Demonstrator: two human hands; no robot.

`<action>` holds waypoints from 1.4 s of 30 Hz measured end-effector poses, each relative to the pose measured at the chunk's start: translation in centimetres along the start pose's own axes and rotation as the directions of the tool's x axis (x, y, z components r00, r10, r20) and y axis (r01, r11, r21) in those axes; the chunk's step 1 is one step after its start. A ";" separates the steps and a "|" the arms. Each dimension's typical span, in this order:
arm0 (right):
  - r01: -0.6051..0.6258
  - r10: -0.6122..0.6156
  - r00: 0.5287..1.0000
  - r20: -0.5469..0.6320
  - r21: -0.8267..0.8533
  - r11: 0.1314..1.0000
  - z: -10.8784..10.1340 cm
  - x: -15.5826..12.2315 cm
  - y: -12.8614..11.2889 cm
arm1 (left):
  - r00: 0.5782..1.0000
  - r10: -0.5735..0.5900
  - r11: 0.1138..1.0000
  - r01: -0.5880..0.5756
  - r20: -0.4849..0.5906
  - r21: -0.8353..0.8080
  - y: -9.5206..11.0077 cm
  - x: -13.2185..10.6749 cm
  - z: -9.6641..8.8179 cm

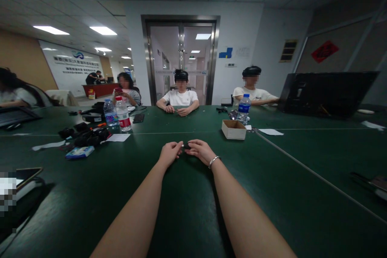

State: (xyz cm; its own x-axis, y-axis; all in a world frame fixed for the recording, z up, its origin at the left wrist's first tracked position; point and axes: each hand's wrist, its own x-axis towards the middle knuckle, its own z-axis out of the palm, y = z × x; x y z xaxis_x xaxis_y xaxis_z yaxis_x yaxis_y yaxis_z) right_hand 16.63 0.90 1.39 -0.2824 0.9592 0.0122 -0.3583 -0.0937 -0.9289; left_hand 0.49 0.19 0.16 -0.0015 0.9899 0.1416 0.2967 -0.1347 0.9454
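Observation:
Both my arms reach forward over a dark green table (187, 209). My left hand (169, 153) and my right hand (201, 150) meet at the fingertips near the table's middle. Together they pinch a small dark object (186, 145) held between them, too small to name. A thin bracelet sits on my right wrist. An open cardboard box (234, 129) stands just beyond my right hand, apart from it.
Water bottles (123, 113) and black gear (87, 135) lie at the left, another bottle (243, 109) by the box. A large open black laptop (326, 92) stands at the right. Three people sit across the table, and a phone (26, 175) lies near left.

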 end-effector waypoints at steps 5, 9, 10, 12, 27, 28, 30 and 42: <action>0.010 -0.010 1.000 -0.007 0.016 1.000 0.0 0.1 0.0 | 1.000 -0.005 1.000 0.005 -0.013 0.013 0.3 -0.4 0.0; 0.015 -0.015 1.000 -0.010 0.031 0.999 -0.1 0.2 0.1 | 0.991 0.125 0.989 -0.121 0.043 -0.085 0.9 -1.0 -0.3; 0.016 -0.016 1.000 -0.008 0.032 0.999 -0.1 0.2 0.2 | 0.991 0.124 0.989 -0.119 0.047 -0.091 0.9 -1.1 -0.4; 0.017 -0.017 1.000 -0.002 0.032 0.999 -0.2 0.1 0.2 | 0.995 0.089 0.992 -0.084 0.043 -0.098 0.7 -0.9 -0.4; 0.020 -0.020 1.000 0.010 0.031 0.999 -0.5 0.4 0.4 | 0.997 0.060 0.990 -0.054 0.042 -0.127 0.7 -0.7 -0.2; 0.022 -0.022 1.000 0.010 0.029 0.999 -0.5 0.4 0.4 | 0.996 0.072 0.988 -0.064 0.054 -0.137 0.8 -0.8 -0.3; 0.025 -0.025 1.000 0.009 0.024 0.999 -0.5 0.3 0.4 | 0.995 0.077 0.988 -0.068 0.058 -0.142 0.8 -0.8 -0.4; 0.030 -0.031 0.998 0.053 0.023 0.999 -0.6 0.5 0.6 | 0.998 0.060 0.991 -0.057 0.024 -0.123 0.1 -0.3 -0.2</action>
State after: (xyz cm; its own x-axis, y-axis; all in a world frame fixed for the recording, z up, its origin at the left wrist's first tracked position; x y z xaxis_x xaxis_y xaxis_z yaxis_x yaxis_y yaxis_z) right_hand 16.80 1.44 0.61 -0.3183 0.9461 0.0607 -0.3867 -0.0711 -0.9195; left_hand 0.35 -0.12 0.29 0.0390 0.9808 0.1912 0.1767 -0.1951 0.9647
